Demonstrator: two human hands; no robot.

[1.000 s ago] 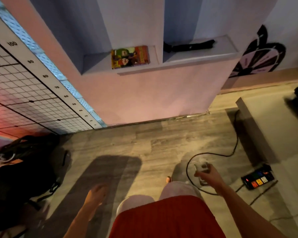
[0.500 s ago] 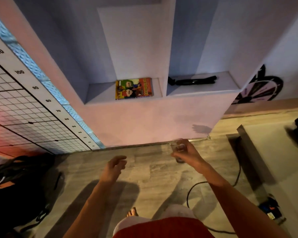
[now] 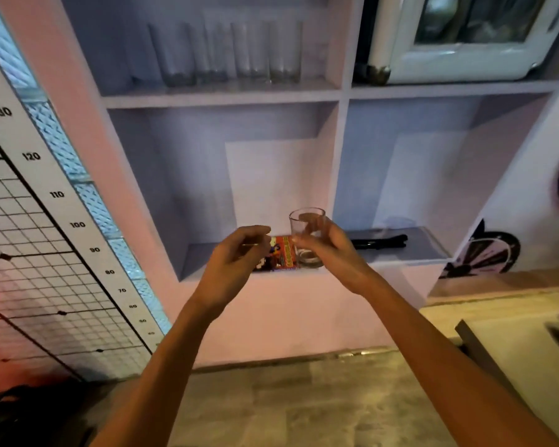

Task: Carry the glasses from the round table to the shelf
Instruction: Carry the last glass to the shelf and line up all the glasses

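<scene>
Both hands raised since before | right hand (image 3: 331, 253) grips glass (image 3: 307, 235) | left hand (image 3: 236, 262) seemingly empty, loosely curled

hidden: my right hand (image 3: 328, 253) covers the far side of the glass (image 3: 307, 237) | my left hand (image 3: 236, 259) masks part of the comic book (image 3: 283, 258) | blurred: upper-shelf glasses (image 3: 226, 53) (count unclear) | cropped: white appliance (image 3: 471, 37)

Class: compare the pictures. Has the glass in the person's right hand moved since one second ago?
Yes. The glass, held in the right hand, has risen from low over the floor to the level of the shelf's lower compartment, in front of the colourful book.
</scene>
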